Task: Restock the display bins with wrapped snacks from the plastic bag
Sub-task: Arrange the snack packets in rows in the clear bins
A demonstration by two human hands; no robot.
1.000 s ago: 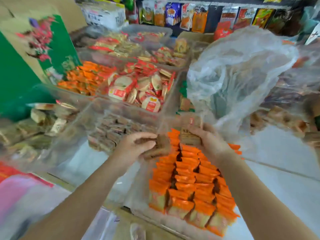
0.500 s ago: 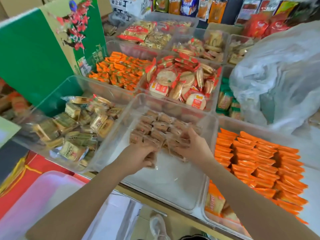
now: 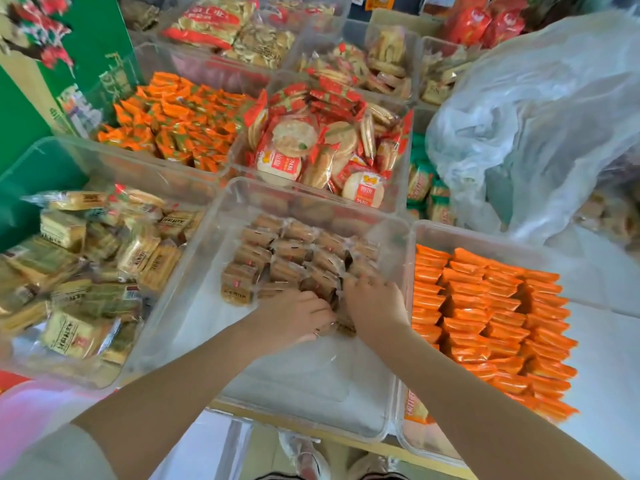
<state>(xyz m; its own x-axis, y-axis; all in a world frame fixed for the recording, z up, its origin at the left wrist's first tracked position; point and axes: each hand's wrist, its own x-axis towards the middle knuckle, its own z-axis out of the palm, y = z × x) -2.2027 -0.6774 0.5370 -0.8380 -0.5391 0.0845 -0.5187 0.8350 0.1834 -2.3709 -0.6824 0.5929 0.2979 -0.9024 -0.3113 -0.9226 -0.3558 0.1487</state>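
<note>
Both hands inside the clear middle bin (image 3: pixel 221 237), at the near edge of the brown wrapped snacks (image 3: pixel 294 258) — left hand (image 3: pixel 291 318) curled over a packet, right hand (image 3: pixel 375 306) with fingers bent down on packets at the pile's right side. Plastic bag (image 3: pixel 540 126) sits crumpled at right, behind the bin of orange packets (image 3: pixel 491 323) — well apart from both hands.

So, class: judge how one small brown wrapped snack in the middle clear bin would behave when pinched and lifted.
The brown wrapped snacks look small, so probably light. Their glossy film likely slips and crinkles. Flat-sided, they stack in rows and shouldn't roll.
</note>
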